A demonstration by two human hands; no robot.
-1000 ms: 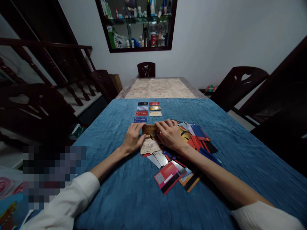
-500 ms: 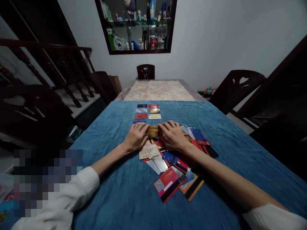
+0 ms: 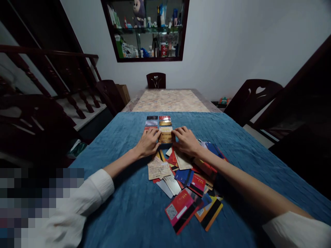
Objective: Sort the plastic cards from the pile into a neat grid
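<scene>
A gold card (image 3: 167, 137) is pinched by its two short edges between my hands, tilted up with its printed face toward me. My left hand (image 3: 148, 142) grips the left edge and my right hand (image 3: 188, 140) the right. Just beyond it lie two columns of cards: a black card (image 3: 152, 117), a silver card (image 3: 151, 123) and a red card on the left; a red card (image 3: 164, 117), another gold card (image 3: 165, 123) and a cream card (image 3: 166, 129) on the right. My left hand covers part of the left column. Nearer me spreads a loose pile of mixed cards (image 3: 184, 177).
A blue cloth (image 3: 116, 206) covers the near part of the table, whose patterned top (image 3: 168, 100) shows beyond. Dark wooden chairs (image 3: 254, 98) stand around it. A stair railing (image 3: 49, 53) is on the left, and a wall cabinet (image 3: 147, 34) holds bottles.
Both hands have moved forward with the gold card, away from the pile and up to the right column. More of the pile shows now. The view has tipped slightly.
</scene>
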